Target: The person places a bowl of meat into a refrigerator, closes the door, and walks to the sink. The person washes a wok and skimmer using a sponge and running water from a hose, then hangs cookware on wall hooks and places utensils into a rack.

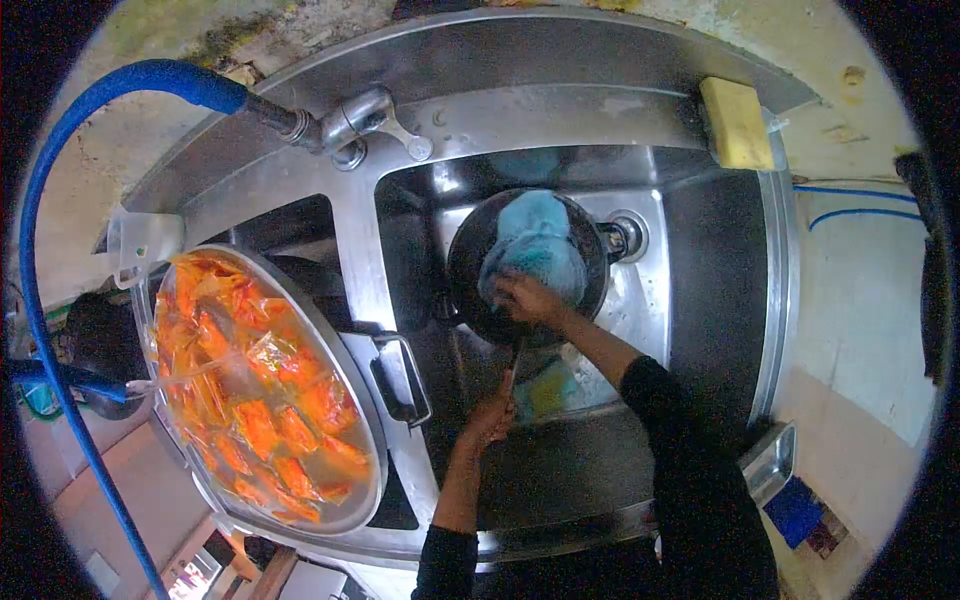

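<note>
A dark round pan (470, 255) with side handles sits in the steel sink basin (640, 350). Pale blue, soapy-looking water or foam (540, 240) covers part of its inside. My left hand (490, 415) is closed round a thin dark handle (517, 358) that reaches up to the pan's near edge; its far end is hidden. Over the near part of the pan, my right hand (530, 300) has its fingers curled down at the foam. What those fingers hold, if anything, is hidden.
Left of the basin, a large metal pan (372, 450) holds orange pieces, some apparently wrapped in clear plastic, in liquid. A faucet (365, 118) with a blue hose (150, 75) stands behind. A yellow block, perhaps a sponge (737, 125), rests at the back right corner.
</note>
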Demonstrator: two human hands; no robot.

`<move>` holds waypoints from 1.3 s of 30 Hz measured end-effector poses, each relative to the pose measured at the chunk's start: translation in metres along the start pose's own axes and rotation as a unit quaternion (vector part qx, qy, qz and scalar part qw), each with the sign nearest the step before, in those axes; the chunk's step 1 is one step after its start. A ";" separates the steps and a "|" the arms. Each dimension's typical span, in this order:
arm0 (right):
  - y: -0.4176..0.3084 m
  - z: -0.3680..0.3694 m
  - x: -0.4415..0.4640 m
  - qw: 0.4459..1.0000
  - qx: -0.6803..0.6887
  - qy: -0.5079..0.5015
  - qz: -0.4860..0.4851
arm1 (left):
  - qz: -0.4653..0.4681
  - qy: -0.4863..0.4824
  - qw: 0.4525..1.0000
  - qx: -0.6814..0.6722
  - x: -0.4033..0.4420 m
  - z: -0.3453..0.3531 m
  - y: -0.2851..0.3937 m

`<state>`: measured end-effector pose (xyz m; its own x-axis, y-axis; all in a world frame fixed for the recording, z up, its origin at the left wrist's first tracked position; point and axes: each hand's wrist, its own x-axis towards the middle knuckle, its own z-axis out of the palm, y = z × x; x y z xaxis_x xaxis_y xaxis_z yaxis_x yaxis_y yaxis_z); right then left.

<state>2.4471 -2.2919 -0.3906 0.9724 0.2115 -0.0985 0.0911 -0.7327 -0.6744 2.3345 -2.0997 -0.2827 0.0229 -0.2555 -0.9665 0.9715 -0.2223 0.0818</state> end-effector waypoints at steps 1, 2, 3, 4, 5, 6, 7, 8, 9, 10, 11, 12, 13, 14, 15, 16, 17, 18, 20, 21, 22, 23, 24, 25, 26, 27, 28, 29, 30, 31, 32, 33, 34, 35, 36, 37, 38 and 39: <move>0.004 -0.008 -0.005 0.998 0.013 -0.063 -0.029 | 0.048 -0.032 0.998 0.001 0.011 -0.005 -0.013; 0.006 -0.014 -0.008 0.990 0.027 -0.127 -0.056 | 0.071 -0.049 0.996 0.002 0.022 -0.011 -0.026; 0.009 -0.016 -0.002 0.990 0.027 -0.127 -0.053 | 0.093 -0.066 0.993 0.002 0.017 -0.008 -0.022; 0.013 -0.018 0.011 0.998 0.010 -0.045 0.048 | 0.045 -0.046 0.998 0.017 0.013 -0.006 -0.014; 0.017 -0.017 0.020 0.989 -0.006 0.039 0.146 | -0.002 -0.023 0.999 0.033 0.006 -0.002 -0.002; 0.021 -0.005 0.014 0.988 -0.003 0.038 0.147 | -0.005 -0.021 0.999 0.033 0.001 -0.003 -0.001; 0.024 0.013 0.005 0.995 -0.037 -0.030 0.083 | 0.016 -0.016 0.999 0.038 -0.004 -0.006 0.000; 0.026 0.021 0.003 0.993 -0.077 -0.094 0.012 | 0.034 -0.015 0.999 0.040 0.000 -0.009 0.001; 0.016 0.008 -0.004 0.990 -0.082 -0.107 -0.048 | 0.051 -0.014 0.998 0.043 0.004 -0.012 0.002; 0.005 -0.007 -0.011 0.984 -0.084 -0.118 -0.107 | 0.104 -0.003 0.993 0.058 0.017 -0.018 -0.011; 0.027 0.008 -0.018 0.977 -0.003 -0.196 -0.079 | 0.128 0.000 0.990 0.063 0.033 -0.023 -0.022; 0.032 0.010 -0.020 0.969 0.041 -0.233 -0.063 | 0.151 0.004 0.986 0.069 0.047 -0.027 -0.032; 0.030 0.006 -0.020 0.958 0.083 -0.269 -0.043 | 0.188 0.023 0.971 0.146 0.054 -0.032 -0.033; 0.027 0.004 -0.009 0.978 -0.043 -0.197 -0.043 | 0.207 0.033 0.960 0.185 0.059 -0.036 -0.035; 0.020 -0.006 0.005 0.977 -0.170 -0.119 -0.044 | 0.227 0.044 0.947 0.224 0.060 -0.037 -0.032; 0.015 -0.012 0.015 0.978 -0.169 -0.117 -0.044 | 0.133 -0.040 0.987 0.083 0.049 -0.033 -0.026; 0.009 -0.017 0.022 0.987 -0.155 -0.039 0.021 | 0.033 -0.123 0.990 -0.062 0.036 -0.031 -0.022; 0.005 -0.019 0.024 0.986 -0.140 0.039 0.087 | 0.031 -0.121 0.990 -0.060 0.018 -0.026 -0.015; 0.018 -0.005 0.007 0.994 -0.064 -0.007 0.084 | 0.139 -0.044 0.986 0.085 -0.004 -0.011 0.005; 0.020 0.002 -0.013 0.992 -0.098 -0.080 -0.030 | 0.143 -0.048 0.985 0.085 0.003 -0.010 0.007; 0.021 0.004 -0.025 0.983 -0.110 -0.120 -0.084 | 0.090 -0.028 0.994 0.058 0.013 -0.016 0.003; 0.023 0.006 -0.037 0.971 -0.118 -0.158 -0.138 | 0.034 -0.006 0.999 0.031 0.023 -0.022 -0.005; 0.027 -0.002 -0.038 0.969 -0.059 -0.184 -0.154 | 0.031 -0.005 0.999 0.030 0.048 -0.034 -0.025; 0.028 -0.009 -0.036 0.964 0.000 -0.207 -0.167 | 0.034 0.002 0.998 0.045 0.044 -0.031 -0.023; 0.025 -0.012 -0.030 0.965 0.004 -0.205 -0.165 | 0.027 0.016 0.997 0.064 0.039 -0.027 -0.021; 0.020 -0.015 -0.017 0.978 -0.046 -0.189 -0.075 | 0.022 0.032 0.995 0.088 0.022 -0.018 -0.006; 0.019 -0.019 -0.002 0.980 -0.098 -0.170 0.015 | 0.012 0.049 0.993 0.111 0.007 -0.011 0.008; 0.020 -0.020 0.009 0.981 -0.098 -0.169 0.013 | 0.001 0.062 0.990 0.130 -0.003 -0.004 0.017; 0.022 -0.019 0.016 0.988 -0.116 -0.083 0.053 | -0.006 0.070 0.988 0.141 -0.008 -0.001 0.020; 0.023 -0.018 0.018 0.986 -0.134 0.005 0.095 | -0.004 0.072 0.986 0.151 -0.009 -0.001 0.020; 0.022 -0.016 0.013 0.986 -0.135 0.007 0.098 | 0.009 0.063 0.988 0.143 -0.003 -0.006 0.009; 0.025 -0.011 0.005 0.995 -0.073 -0.064 0.029 | 0.028 0.051 0.989 0.133 0.007 -0.009 0.002; 0.026 -0.006 -0.005 0.990 -0.009 -0.135 -0.039 | 0.047 0.038 0.991 0.121 0.012 -0.007 0.002; 0.026 0.001 -0.023 0.987 -0.040 -0.151 -0.048 | 0.050 0.033 0.991 0.116 0.014 -0.007 -0.002; 0.023 0.004 -0.039 0.982 -0.070 -0.167 -0.058 | 0.053 0.027 0.992 0.111 0.012 -0.003 -0.001; 0.008 -0.013 -0.040 0.983 -0.063 -0.165 -0.046 | 0.013 0.096 0.981 0.167 0.000 0.011 0.016; 0.004 -0.015 -0.035 0.984 -0.058 -0.162 -0.040 | -0.005 0.133 0.971 0.198 -0.001 0.015 0.017; 0.001 -0.017 -0.030 0.985 -0.053 -0.159 -0.034 | -0.025 0.168 0.959 0.226 -0.002 0.019 0.018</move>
<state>2.4220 -2.3097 -0.3755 0.8487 0.4415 -0.2911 0.1919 -0.7700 -0.6084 2.3474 -2.1216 -0.2750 0.1273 0.0670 -0.9896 0.7731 -0.6317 0.0567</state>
